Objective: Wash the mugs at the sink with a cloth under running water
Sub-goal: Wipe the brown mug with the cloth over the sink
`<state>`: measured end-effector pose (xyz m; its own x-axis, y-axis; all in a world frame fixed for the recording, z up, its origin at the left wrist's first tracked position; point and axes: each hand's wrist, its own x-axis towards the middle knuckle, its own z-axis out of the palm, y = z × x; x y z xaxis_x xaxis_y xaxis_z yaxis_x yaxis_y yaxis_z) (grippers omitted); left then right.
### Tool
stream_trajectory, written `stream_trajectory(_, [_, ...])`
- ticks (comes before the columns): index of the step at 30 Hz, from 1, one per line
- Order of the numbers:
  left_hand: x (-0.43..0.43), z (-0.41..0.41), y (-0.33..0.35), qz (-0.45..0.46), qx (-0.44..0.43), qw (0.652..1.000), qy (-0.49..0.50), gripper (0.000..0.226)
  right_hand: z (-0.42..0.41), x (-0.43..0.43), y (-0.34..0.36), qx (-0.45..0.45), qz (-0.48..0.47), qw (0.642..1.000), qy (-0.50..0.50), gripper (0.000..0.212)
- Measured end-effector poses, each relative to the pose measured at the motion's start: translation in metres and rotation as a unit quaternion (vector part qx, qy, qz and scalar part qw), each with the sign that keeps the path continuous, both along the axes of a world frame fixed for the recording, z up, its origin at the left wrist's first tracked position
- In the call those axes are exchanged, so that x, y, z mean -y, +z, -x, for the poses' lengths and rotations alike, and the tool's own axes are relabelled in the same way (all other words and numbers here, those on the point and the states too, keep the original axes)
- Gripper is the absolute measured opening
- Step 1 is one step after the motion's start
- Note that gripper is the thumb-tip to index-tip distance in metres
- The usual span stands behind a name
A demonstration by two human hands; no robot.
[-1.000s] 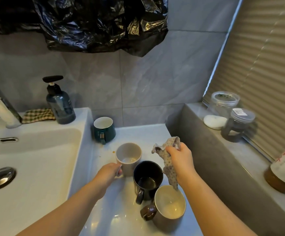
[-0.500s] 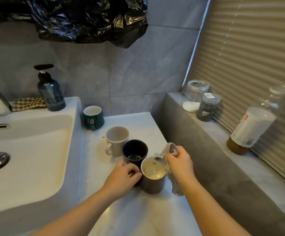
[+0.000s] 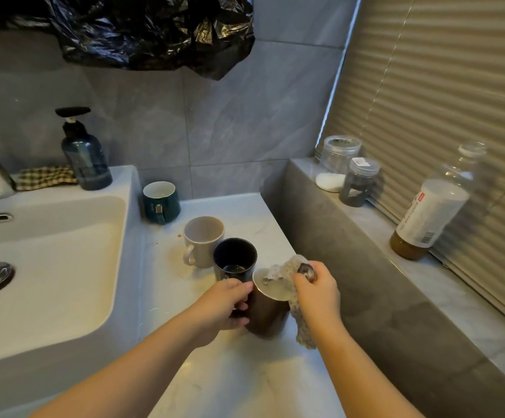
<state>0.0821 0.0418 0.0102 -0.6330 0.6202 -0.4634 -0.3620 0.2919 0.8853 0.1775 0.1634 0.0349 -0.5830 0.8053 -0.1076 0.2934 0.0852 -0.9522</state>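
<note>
head view looks down on a white stone counter (image 3: 230,381) to the right of a white ceramic sink (image 3: 64,297). the left hand (image 3: 222,306) has its fingers curled round the handle side of a brown glazed mug with a pale inside (image 3: 268,318), which is at the near end of a row of mugs on the counter; whether its base touches the counter i cannot tell. the right hand (image 3: 316,294) pinches a speckled beige knitted cloth (image 3: 283,270) at the mug's rim, one end lying over the mouth, the other hanging down the mug's right side. just behind stands a dark blue mug (image 3: 234,260), close against a beige mug (image 3: 203,241); a green mug (image 3: 160,203) stands farther back by the wall. a blue pump bottle (image 3: 85,161) and a checked rag (image 3: 44,176) sit on the sink's back ledge.
</note>
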Motion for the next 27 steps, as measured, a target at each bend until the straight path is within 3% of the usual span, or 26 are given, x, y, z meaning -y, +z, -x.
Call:
stream_trajectory(7, [0.028, 0.023, 0.067, -0.087, -0.025, 0.995, 0.037, 0.036, 0.019, 0.025, 0.057, -0.143, -0.068, 0.987, 0.017, 0.014])
stream_trajectory(11, [0.07, 0.05, 0.097, -0.108, -0.052, 0.99, 0.069, 0.039, 0.041, 0.064, 0.077, -0.191, -0.067, 0.978, 0.043, 0.024])
stream_trajectory(16, [0.153, 0.091, 0.114, -0.129, -0.059, 0.981, 0.134, 0.038, 0.086, 0.134, 0.077, -0.195, -0.061, 0.976, 0.074, 0.023])
stream_trajectory(21, [0.238, 0.127, 0.112, -0.082, -0.094, 0.973, 0.195, 0.039, 0.148, 0.213, 0.06, -0.17, 0.021, 0.979, 0.111, 0.014])
stream_trajectory(24, [0.281, 0.149, 0.105, -0.052, -0.148, 0.961, 0.225, 0.038, 0.184, 0.255, 0.04, -0.106, 0.09, 0.983, 0.123, 0.017])
stream_trajectory(27, [0.312, 0.166, 0.093, 0.026, -0.265, 0.943, 0.198, 0.035, 0.206, 0.279, 0.024, -0.063, 0.124, 0.983, 0.118, 0.018])
